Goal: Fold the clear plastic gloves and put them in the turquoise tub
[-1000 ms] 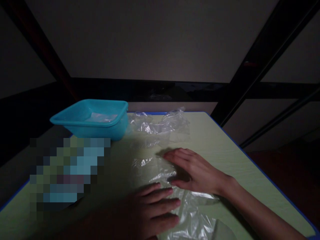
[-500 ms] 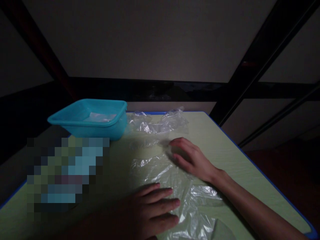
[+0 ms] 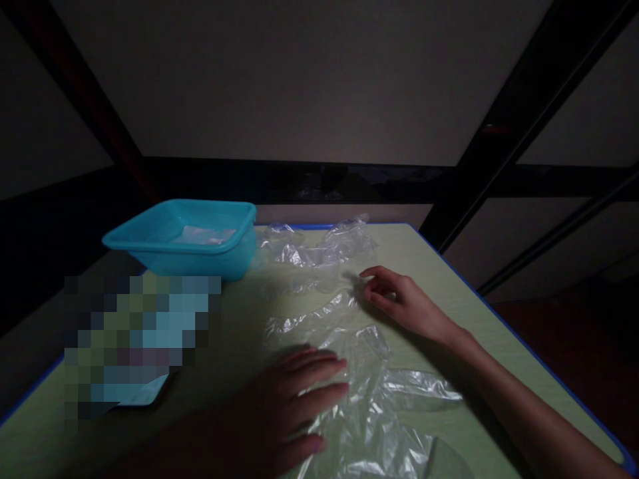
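Note:
Crinkled clear plastic, which looks like thin film or a bag, is spread over the middle of the table. My left hand hovers over or rests on its near part, fingers spread; I cannot tell which. At the plastic's right edge is my right hand, its fingers loosely bent, with a gap between index finger and thumb. Whether its fingertips touch the film is unclear. More bunched clear plastic lies beyond the hands, near the table's far edge.
On the far left stands a turquoise plastic basket with something whitish inside. A pixelated flat item with a pale blue corner lies in front of it. The pale green table has a blue edge; a panelled wall rises behind.
My right hand has shifted right, off the film, and a nearby strip of plastic lies differently. My left hand has moved slightly left and up. The basket appears slightly further right.

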### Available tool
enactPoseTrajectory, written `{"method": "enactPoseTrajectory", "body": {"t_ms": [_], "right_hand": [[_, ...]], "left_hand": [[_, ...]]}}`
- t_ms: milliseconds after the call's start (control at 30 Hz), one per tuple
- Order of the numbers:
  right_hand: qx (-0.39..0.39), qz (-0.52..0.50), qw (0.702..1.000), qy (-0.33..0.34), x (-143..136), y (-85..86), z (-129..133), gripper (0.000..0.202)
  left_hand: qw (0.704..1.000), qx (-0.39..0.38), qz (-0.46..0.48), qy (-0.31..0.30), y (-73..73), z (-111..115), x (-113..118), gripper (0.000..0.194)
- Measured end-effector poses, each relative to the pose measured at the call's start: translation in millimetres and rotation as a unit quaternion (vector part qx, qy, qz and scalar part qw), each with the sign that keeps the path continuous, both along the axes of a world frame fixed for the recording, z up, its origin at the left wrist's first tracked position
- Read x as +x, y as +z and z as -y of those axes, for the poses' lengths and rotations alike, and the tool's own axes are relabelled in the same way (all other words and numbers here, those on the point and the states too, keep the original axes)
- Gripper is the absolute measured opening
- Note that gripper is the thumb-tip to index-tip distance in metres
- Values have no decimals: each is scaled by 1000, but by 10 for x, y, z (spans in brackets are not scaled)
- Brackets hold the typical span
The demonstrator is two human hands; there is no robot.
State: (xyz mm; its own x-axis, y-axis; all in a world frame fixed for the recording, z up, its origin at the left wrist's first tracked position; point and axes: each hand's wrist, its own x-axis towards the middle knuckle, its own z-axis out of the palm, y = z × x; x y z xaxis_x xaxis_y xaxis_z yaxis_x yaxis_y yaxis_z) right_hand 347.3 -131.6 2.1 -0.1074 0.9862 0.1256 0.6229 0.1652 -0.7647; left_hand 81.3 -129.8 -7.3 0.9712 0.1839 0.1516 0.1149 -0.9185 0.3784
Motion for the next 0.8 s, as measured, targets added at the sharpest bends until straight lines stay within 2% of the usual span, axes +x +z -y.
{"method": "enactPoseTrajectory", "body": {"t_ms": [67, 133, 300, 367, 633, 800], "right_hand": [[-46, -39, 997, 39, 5, 19, 14, 25], [-78, -73, 991, 79, -5, 11, 27, 28], [-118, -91, 969, 198, -33, 0, 62, 38], [-120, -79, 964, 223, -41, 26, 79, 42], [-125, -48, 965, 224, 13, 115, 115, 54], [-76, 53, 984, 151, 158, 111, 102, 46]], "left_hand": [[997, 4, 22, 68, -93, -55, -15, 50], [995, 11, 3, 103, -161, -101, -16, 55], [992, 17, -49, 111, -157, -141, 19, 58], [992, 15, -57, 111, -137, -139, 30, 56], [992, 21, -56, 115, -180, -141, 17, 56], [989, 39, -51, 130, -225, -149, 1, 57]]}}
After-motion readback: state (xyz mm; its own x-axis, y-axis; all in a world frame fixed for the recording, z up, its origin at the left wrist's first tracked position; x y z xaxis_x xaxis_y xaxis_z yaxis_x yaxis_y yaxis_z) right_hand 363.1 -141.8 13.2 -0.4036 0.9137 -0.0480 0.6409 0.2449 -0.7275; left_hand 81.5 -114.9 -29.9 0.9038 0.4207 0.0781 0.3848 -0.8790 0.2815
